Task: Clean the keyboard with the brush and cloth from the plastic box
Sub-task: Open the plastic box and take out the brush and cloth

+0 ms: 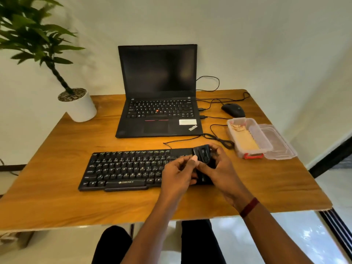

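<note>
Keyboard (123,168): black, flat, matte plastic, lying near on woodgrain tabletop (57,149). Above its right end, small black blocky brush (202,154), pinched from both sides: left hand (178,175) grip closed on its left edge, right hand (219,164) grip wrapped round its right. Far right, clear plastic box (247,138), beige cloth (245,142) inside, lid (280,142) beside.

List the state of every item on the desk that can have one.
Laptop: lid open, screen dark.
Plastic box: open, cloth inside.
Box lid: off, beside the box.
Brush: held over the keyboard's right end by both hands.
Keyboard: flat, cable attached.
Mouse: idle, untouched.
</note>
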